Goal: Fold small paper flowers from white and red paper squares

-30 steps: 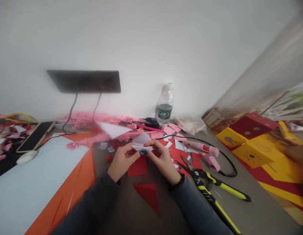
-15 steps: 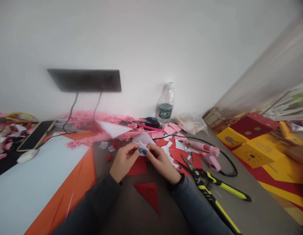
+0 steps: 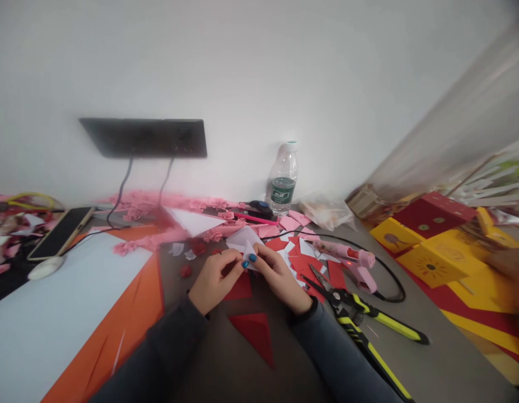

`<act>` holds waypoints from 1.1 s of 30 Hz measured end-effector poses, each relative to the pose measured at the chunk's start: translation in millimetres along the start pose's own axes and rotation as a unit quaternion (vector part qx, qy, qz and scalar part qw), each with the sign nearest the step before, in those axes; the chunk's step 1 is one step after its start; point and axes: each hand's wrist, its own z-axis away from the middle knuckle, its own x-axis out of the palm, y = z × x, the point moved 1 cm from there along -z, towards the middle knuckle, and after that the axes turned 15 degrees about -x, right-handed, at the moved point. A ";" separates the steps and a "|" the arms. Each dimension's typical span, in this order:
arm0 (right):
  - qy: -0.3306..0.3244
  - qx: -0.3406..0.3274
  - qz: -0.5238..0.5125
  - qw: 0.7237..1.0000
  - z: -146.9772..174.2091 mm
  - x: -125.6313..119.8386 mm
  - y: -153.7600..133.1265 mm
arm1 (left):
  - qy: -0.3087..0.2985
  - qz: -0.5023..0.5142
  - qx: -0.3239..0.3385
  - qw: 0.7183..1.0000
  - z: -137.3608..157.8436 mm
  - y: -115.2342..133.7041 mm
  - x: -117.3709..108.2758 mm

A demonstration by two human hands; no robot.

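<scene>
A small piece of white paper (image 3: 239,239), partly folded to a point, is pinched between both hands above the grey table. My left hand (image 3: 215,278) grips its lower left side between thumb and fingers. On the other side my right hand (image 3: 280,275) pinches it, thumb close to the left thumb. Beneath the hands lies a red paper piece (image 3: 239,288), partly hidden by them. A red paper triangle (image 3: 256,334) rests nearer to me, between the forearms. Just right of my right hand are scattered red and white paper scraps (image 3: 303,262).
To the right lie yellow-handled snips (image 3: 347,302) and a pink glue gun (image 3: 360,268) with a black cord. A water bottle (image 3: 283,184) stands by the wall. White sheets (image 3: 74,291) over orange paper and a phone (image 3: 61,232) are at left. Another person's hand (image 3: 506,263) is beside yellow boxes (image 3: 442,263).
My thumbs have moved slightly apart, and more of the white paper's folded tip shows between them. The other things stay where they were.
</scene>
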 end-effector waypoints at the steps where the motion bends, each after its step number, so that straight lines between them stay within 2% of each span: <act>1: 0.000 -0.003 0.001 1.000 -0.1 0.1 -0.4 | -0.006 0.000 0.004 1.000 0.1 0.3 -0.3; 6: 0.010 -0.030 0.014 0.999 0.1 0.1 -1.7 | -0.025 0.017 0.002 1.000 1.4 1.5 -0.3; 11: 0.001 0.005 -0.013 1.000 1.2 -1.2 1.1 | -0.034 0.048 -0.023 0.998 3.1 0.5 -0.7; 14: 0.005 0.000 -0.009 1.000 1.8 -1.0 1.7 | -0.035 0.066 -0.039 0.996 2.6 0.4 -0.3; 18: 0.016 -0.017 0.006 1.000 2.0 1.1 -1.4 | -0.066 0.072 -0.041 0.994 1.2 1.8 2.0; 23: -0.012 -0.014 -0.010 1.000 0.9 2.7 -5.9 | -0.098 0.071 -0.051 0.991 1.9 3.6 2.1; 25: -0.006 -0.018 -0.018 1.000 0.7 1.9 -6.4 | -0.087 0.080 -0.052 0.992 1.9 3.9 1.1; 28: 0.010 -0.026 -0.030 0.999 1.7 0.3 -5.5 | -0.037 0.115 -0.059 0.991 1.0 2.5 -0.7; 33: -0.021 -0.014 -0.037 0.999 4.0 0.6 -3.7 | 0.047 0.148 -0.070 0.985 0.5 -0.3 -2.2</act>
